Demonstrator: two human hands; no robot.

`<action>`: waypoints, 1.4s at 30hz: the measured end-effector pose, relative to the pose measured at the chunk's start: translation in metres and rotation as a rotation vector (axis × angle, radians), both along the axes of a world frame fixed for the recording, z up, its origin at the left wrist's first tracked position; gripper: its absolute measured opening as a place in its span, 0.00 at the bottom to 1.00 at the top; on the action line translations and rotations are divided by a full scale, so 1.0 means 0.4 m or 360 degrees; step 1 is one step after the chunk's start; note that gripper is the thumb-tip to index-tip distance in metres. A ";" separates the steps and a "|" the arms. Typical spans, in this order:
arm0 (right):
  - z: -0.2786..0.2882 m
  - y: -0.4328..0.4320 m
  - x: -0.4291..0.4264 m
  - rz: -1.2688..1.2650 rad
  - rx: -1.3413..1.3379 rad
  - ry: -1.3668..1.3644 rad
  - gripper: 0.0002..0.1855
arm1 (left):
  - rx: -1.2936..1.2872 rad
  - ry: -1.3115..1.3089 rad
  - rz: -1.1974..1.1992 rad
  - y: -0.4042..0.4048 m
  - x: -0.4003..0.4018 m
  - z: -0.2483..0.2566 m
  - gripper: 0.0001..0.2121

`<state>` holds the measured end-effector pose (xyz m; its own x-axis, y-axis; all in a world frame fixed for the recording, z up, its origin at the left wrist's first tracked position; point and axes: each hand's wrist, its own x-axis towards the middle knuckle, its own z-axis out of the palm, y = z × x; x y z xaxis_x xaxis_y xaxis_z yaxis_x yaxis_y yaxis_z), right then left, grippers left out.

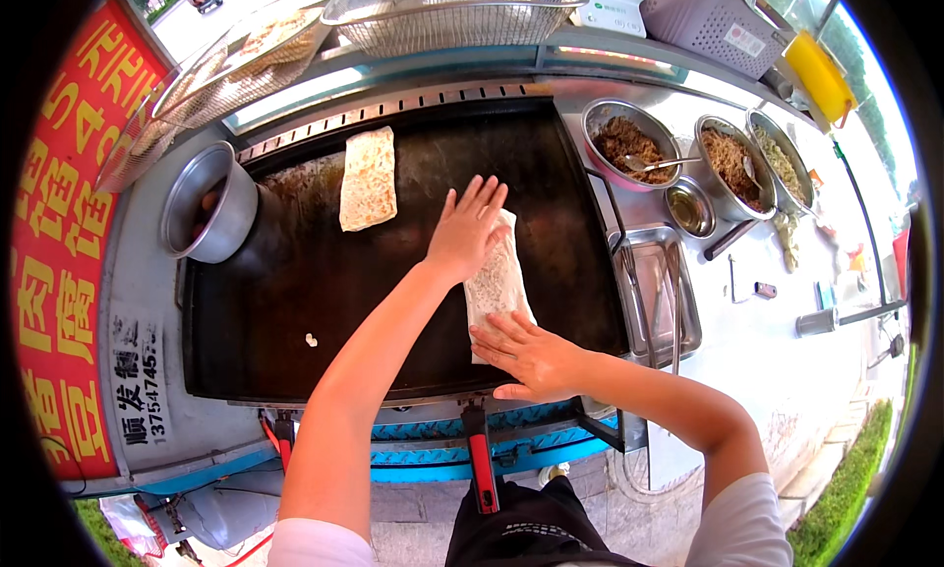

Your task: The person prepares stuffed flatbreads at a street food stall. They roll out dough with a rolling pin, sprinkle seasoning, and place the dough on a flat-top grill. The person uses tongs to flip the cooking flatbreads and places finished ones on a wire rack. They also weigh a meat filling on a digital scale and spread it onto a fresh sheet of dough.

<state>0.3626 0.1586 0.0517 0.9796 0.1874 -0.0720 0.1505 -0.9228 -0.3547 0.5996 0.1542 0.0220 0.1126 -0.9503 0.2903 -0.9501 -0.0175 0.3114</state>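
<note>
A long pale flatbread of raw-looking dough (pixel 495 287) lies on the right part of a black griddle (pixel 295 294). My left hand (pixel 466 231) is laid over its far end, palm down and fingers spread. Near the close end, my right hand (pixel 535 353) rests its fingers on the dough, with the thumb apart over the griddle's front edge. Neither hand grips anything. A second flatbread (pixel 368 180), browned in patches, lies farther back on the griddle, left of my left hand. A small white scrap (pixel 311 340) sits at the front left.
Right of the griddle are metal bowls of filling (pixel 636 143), a small bowl of oil (pixel 689 207) and a steel tray (pixel 664 294) with tongs. A deep metal pot (pixel 210 202) stands left. Wire baskets (pixel 442 21) line the back shelf. Red-handled tools (pixel 481 464) project from the front edge.
</note>
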 end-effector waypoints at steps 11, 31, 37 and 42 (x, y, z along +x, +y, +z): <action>0.064 -0.040 0.024 -0.0057 0.0090 0.0029 0.42 | 0.0463 -0.0072 -0.0349 0.252 -0.019 0.027 0.25; 0.076 -0.165 -0.028 -0.0345 -0.0361 -0.0250 0.43 | 0.0434 -0.0367 -0.0582 0.283 -0.087 0.120 0.31; 0.170 -0.039 -0.374 -0.1866 -0.0152 -0.0440 0.46 | -0.0157 0.0087 -0.0026 0.469 -0.175 0.342 0.23; 0.071 -0.006 -0.525 -0.2475 -0.0193 0.0178 0.60 | -0.0016 0.1129 0.0701 0.749 -0.393 0.173 0.25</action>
